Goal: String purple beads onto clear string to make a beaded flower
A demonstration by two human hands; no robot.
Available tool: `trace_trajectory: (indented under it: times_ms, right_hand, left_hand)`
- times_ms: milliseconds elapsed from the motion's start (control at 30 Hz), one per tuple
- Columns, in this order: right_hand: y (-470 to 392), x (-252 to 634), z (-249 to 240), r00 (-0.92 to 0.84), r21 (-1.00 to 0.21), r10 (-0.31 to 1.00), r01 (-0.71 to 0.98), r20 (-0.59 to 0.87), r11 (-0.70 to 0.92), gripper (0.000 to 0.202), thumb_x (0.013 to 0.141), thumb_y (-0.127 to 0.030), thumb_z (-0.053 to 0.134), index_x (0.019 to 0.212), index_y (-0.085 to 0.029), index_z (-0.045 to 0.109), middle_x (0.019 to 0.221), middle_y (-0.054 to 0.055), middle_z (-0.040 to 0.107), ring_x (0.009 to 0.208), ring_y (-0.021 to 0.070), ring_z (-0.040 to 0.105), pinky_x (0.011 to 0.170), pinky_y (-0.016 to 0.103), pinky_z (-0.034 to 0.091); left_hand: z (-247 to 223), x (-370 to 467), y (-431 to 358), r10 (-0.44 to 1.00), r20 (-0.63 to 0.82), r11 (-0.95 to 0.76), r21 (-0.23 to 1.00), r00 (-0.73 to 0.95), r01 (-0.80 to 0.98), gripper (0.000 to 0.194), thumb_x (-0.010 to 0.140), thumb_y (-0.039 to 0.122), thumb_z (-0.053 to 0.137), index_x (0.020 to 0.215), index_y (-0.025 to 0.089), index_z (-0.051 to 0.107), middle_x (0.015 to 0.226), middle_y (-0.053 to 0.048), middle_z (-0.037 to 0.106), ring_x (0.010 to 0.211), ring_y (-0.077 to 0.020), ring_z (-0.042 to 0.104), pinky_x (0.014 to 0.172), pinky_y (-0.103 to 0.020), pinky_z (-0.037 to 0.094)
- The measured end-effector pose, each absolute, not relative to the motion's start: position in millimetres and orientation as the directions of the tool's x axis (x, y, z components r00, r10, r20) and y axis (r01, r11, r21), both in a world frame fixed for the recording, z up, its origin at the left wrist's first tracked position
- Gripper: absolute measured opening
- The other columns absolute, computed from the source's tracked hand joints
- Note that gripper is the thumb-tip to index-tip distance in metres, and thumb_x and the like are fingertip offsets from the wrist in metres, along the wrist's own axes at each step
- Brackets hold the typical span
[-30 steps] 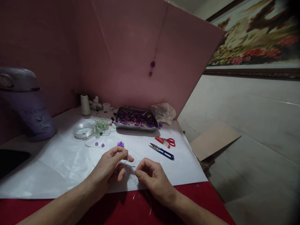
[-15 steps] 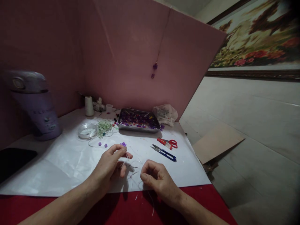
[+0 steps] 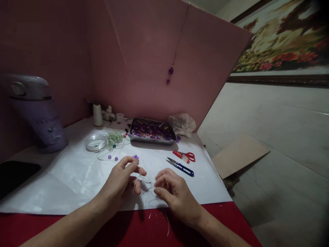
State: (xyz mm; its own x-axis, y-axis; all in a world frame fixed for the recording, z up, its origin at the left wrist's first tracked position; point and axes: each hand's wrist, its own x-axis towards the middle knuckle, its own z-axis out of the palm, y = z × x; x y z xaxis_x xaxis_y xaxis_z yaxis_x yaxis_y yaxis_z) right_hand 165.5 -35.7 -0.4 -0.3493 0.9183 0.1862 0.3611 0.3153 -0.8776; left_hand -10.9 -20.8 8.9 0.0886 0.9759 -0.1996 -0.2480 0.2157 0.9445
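My left hand (image 3: 125,173) is pinched at thumb and index finger, with its other fingers apart. A small cluster of purple beads (image 3: 135,157) shows at its fingertips. Pale thread (image 3: 144,177) runs from this pinch across the lower fingers in loose strands. To the right, my right hand (image 3: 171,192) is curved over the paper, a gap showing between its thumb and blurred fingers. Thin thread loops lie close by it, and one loose end (image 3: 167,223) hangs over the red cloth. Two separate purple beads (image 3: 109,156) lie left of my left hand.
Behind the hands stands a metal tray (image 3: 151,140) of mixed beads. Blue thread snips (image 3: 181,167) and red-handled scissors (image 3: 189,156) lie to the right. At left are a clear spool (image 3: 96,142), tangled green cord (image 3: 114,138), a thread cone (image 3: 97,116) and a purple bottle (image 3: 41,116).
My right hand's fingers have lifted and spread from the thumb, where they were pinched before. My left hand keeps its pinch in nearly the same place. The view has shifted slightly.
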Motion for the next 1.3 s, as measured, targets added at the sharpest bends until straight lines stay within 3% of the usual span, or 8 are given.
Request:
trace_trajectory:
  times_ms: [100, 300, 433, 600, 800, 900, 1000, 1300]
  right_hand:
    - [-37, 156, 2, -0.289, -0.922, 0.931, 0.250, 0.222, 0.297, 0.022, 0.079, -0.024, 0.059, 0.100, -0.019, 0.060, 0.103, 0.007, 0.054, 0.076, 0.0137, 0.050, 0.068, 0.026, 0.041]
    - [-36, 143, -4, -0.532, -0.984, 0.847, -0.155, 0.010, -0.086, 0.044, 0.073, -0.040, 0.066, 0.104, -0.018, 0.045, 0.069, -0.001, 0.058, 0.050, 0.0081, 0.048, 0.044, 0.018, 0.033]
    - [-33, 145, -11, -0.437, -0.984, 0.899, -0.152, -0.018, -0.093, 0.039, 0.073, -0.043, 0.066, 0.092, -0.017, 0.044, 0.055, -0.006, 0.052, 0.039, 0.0043, 0.038, 0.038, 0.015, 0.028]
    - [-33, 145, -14, -0.355, -0.987, 0.933, -0.119, -0.055, -0.104, 0.033, 0.073, -0.045, 0.064, 0.075, -0.017, 0.048, 0.043, -0.010, 0.041, 0.036, 0.0026, 0.030, 0.036, 0.014, 0.022]
    - [-34, 149, -5, -0.303, -0.988, 0.953, -0.138, -0.019, -0.063, 0.029, 0.072, -0.039, 0.066, 0.072, -0.016, 0.049, 0.040, -0.011, 0.039, 0.035, 0.0024, 0.027, 0.037, 0.015, 0.018]
    - [-33, 153, -8, -0.314, -0.987, 0.949, -0.154, 0.012, -0.039, 0.027, 0.077, -0.040, 0.062, 0.077, -0.018, 0.047, 0.038, -0.012, 0.041, 0.033, 0.0028, 0.025, 0.036, 0.015, 0.019]
    - [-30, 156, -13, -0.319, -0.991, 0.947, -0.131, 0.031, -0.012, 0.026, 0.079, -0.040, 0.059, 0.080, -0.018, 0.046, 0.038, -0.011, 0.045, 0.032, 0.0035, 0.027, 0.036, 0.015, 0.021]
    - [-30, 156, -15, -0.305, -0.993, 0.950, -0.114, 0.065, 0.031, 0.025, 0.080, -0.039, 0.059, 0.080, -0.018, 0.047, 0.038, -0.010, 0.046, 0.032, 0.0035, 0.032, 0.036, 0.014, 0.024]
  left_hand:
    - [12, -7, -25, 0.968, -0.200, 0.233, 0.942, 0.154, -0.242, 0.023, 0.080, 0.044, 0.053, 0.076, 0.023, 0.044, 0.075, 0.004, 0.063, 0.034, -0.0041, 0.050, 0.030, -0.013, 0.017]
    - [13, 0, -31, 0.942, -0.181, 0.274, 0.901, 0.284, -0.335, 0.020, 0.075, 0.040, 0.061, 0.079, 0.025, 0.049, 0.071, 0.005, 0.063, 0.035, -0.0077, 0.054, 0.035, -0.018, 0.037]
    - [8, -1, -31, 0.953, -0.134, 0.214, 0.931, 0.271, -0.295, 0.021, 0.073, 0.041, 0.063, 0.078, 0.023, 0.052, 0.063, 0.005, 0.062, 0.035, -0.0064, 0.052, 0.035, -0.015, 0.032]
    - [7, 1, -30, 0.955, -0.183, 0.230, 0.954, 0.235, -0.192, 0.024, 0.070, 0.042, 0.067, 0.076, 0.021, 0.056, 0.037, 0.010, 0.043, 0.030, -0.0036, 0.037, 0.033, -0.012, 0.022]
    - [-1, 5, -27, 0.940, -0.215, 0.296, 0.901, 0.266, -0.317, 0.027, 0.067, 0.039, 0.070, 0.082, 0.021, 0.057, 0.056, 0.005, 0.058, 0.036, -0.0060, 0.048, 0.039, -0.017, 0.036]
    - [-6, 4, -25, 0.915, -0.219, 0.328, 0.894, 0.340, -0.305, 0.022, 0.069, 0.035, 0.068, 0.079, 0.018, 0.058, 0.064, 0.000, 0.063, 0.040, -0.0074, 0.052, 0.037, -0.017, 0.033]
    - [-6, 2, -25, 0.863, -0.247, 0.361, 0.912, 0.441, -0.196, 0.019, 0.073, 0.033, 0.065, 0.075, 0.014, 0.061, 0.066, -0.005, 0.066, 0.042, -0.0081, 0.053, 0.034, -0.015, 0.026]
    - [-10, -1, -22, 0.858, -0.192, 0.326, 0.921, 0.476, -0.215, 0.014, 0.063, 0.023, 0.073, 0.071, 0.013, 0.067, 0.060, -0.006, 0.068, 0.050, -0.0125, 0.058, 0.049, -0.022, 0.040]
